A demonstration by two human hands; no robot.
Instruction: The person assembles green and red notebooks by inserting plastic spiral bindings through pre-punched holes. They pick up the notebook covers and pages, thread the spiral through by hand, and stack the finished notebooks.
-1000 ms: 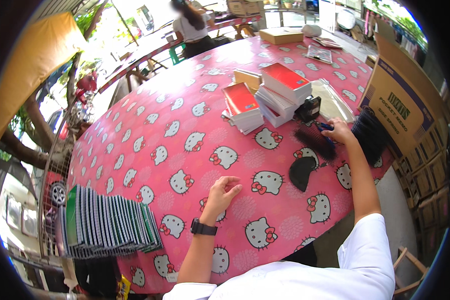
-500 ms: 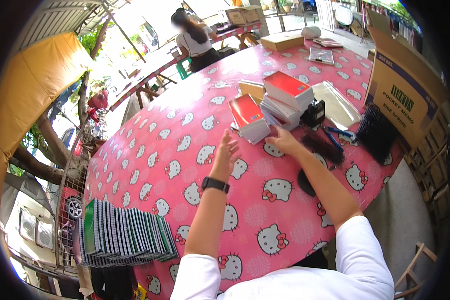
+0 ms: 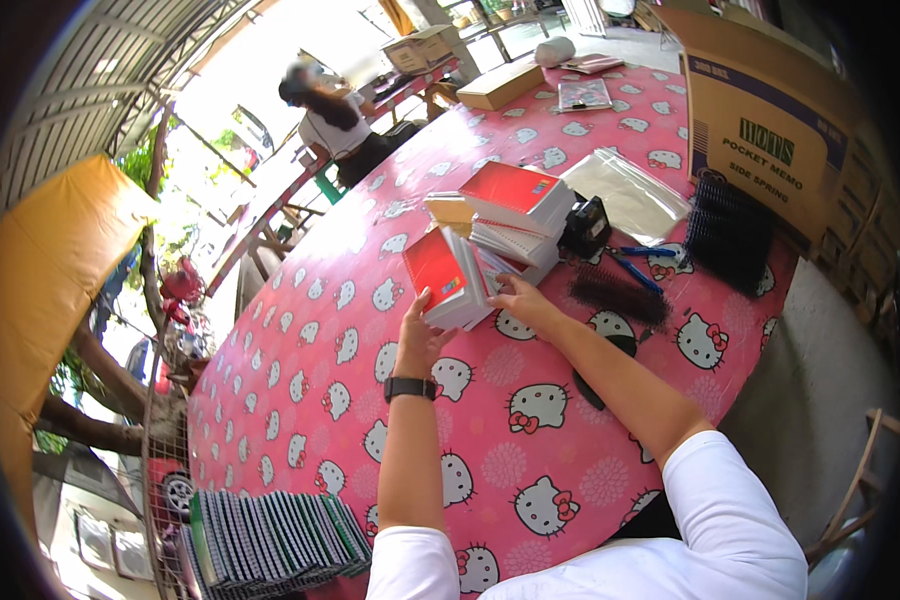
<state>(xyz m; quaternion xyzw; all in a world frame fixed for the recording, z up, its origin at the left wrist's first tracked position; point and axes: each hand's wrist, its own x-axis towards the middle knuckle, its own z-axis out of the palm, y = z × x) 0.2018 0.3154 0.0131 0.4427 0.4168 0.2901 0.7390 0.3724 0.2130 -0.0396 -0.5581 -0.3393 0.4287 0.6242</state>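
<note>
A small stack of red-covered notebooks (image 3: 440, 275) lies on the pink cartoon-cat tablecloth (image 3: 320, 370). My left hand (image 3: 420, 335), a black watch on its wrist, grips the stack's near left corner. My right hand (image 3: 520, 300) touches the stack's near right edge, fingers on the white page sides. Behind it stands a taller pile of red-covered notebooks (image 3: 515, 205).
Black spiral binding combs (image 3: 618, 292) and a bigger bunch (image 3: 732, 232) lie at the right, with blue-handled pliers (image 3: 635, 262), a clear plastic bag (image 3: 630, 190) and a large cardboard box (image 3: 770, 130). A row of dark notebooks (image 3: 270, 540) stands at lower left. A person (image 3: 330, 120) sits at the far end.
My left hand moved from the bare cloth up to the near notebook stack. My right hand left the black combs at the right and came to the same stack.
</note>
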